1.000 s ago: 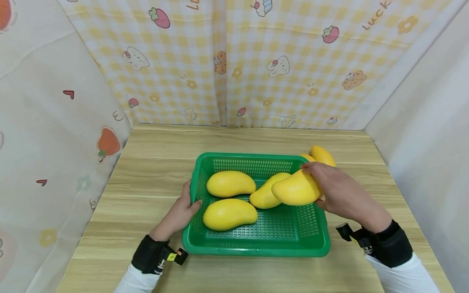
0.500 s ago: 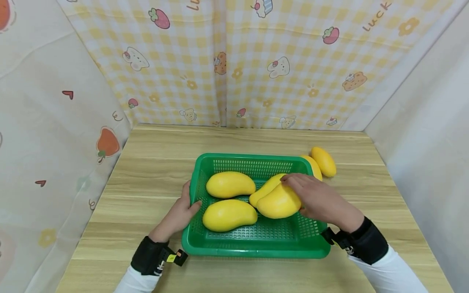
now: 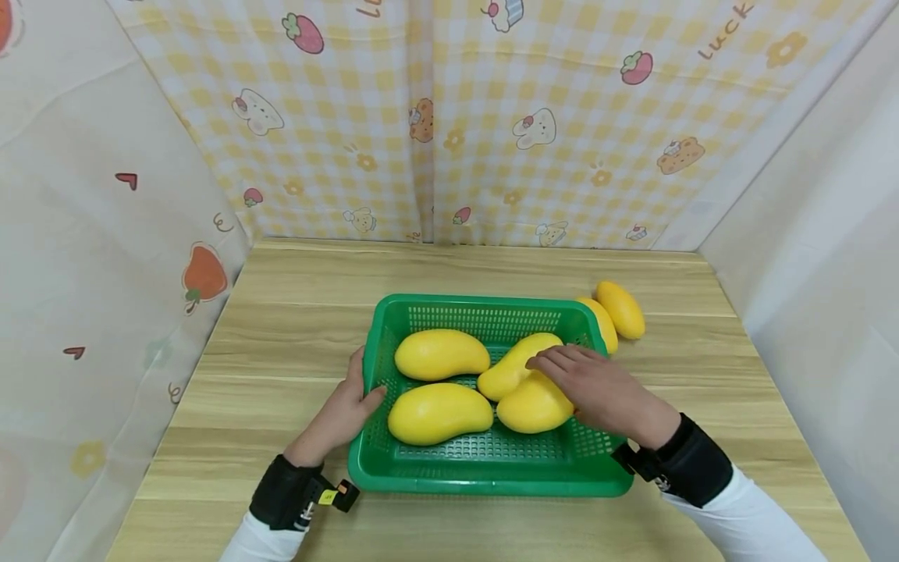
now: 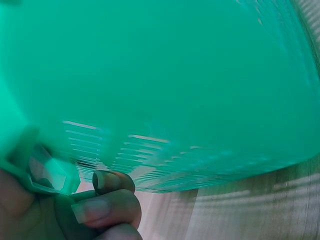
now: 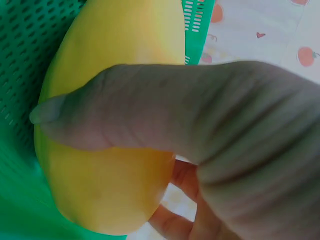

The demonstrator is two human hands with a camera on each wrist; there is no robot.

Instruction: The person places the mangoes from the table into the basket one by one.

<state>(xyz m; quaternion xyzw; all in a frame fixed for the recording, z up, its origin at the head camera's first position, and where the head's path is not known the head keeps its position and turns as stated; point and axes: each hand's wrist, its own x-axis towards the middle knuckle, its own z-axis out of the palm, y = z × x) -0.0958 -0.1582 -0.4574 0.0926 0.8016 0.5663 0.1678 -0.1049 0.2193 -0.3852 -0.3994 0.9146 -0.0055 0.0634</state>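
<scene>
My left hand (image 3: pixel 344 410) grips the left rim of a green plastic basket (image 3: pixel 492 486), thumb over the edge. In the left wrist view its fingers (image 4: pixel 112 207) curl up under the rim beside the basket wall (image 4: pixel 165 75). Inside the basket my right hand (image 3: pixel 607 392) holds a yellow mango (image 3: pixel 532 410), which lies low against another mango (image 3: pixel 513 371). The right wrist view shows the thumb across this mango (image 5: pixel 110 190) and fingers on its far side. Two more mangoes, one behind (image 3: pixel 441 355) and one in front (image 3: pixel 437 415), lie in the basket's left half.
Behind the basket's right back corner, two more mangoes, one nearer (image 3: pixel 605 326) and one farther (image 3: pixel 621 310), lie on the wooden table (image 3: pixel 302 312). A checked cloth (image 3: pixel 492 172) hangs along the back edge, with pale cloth at both sides.
My right hand has carried the mango leftward and down from the basket's right rim to beside the third mango. The left hand has stayed on the basket.
</scene>
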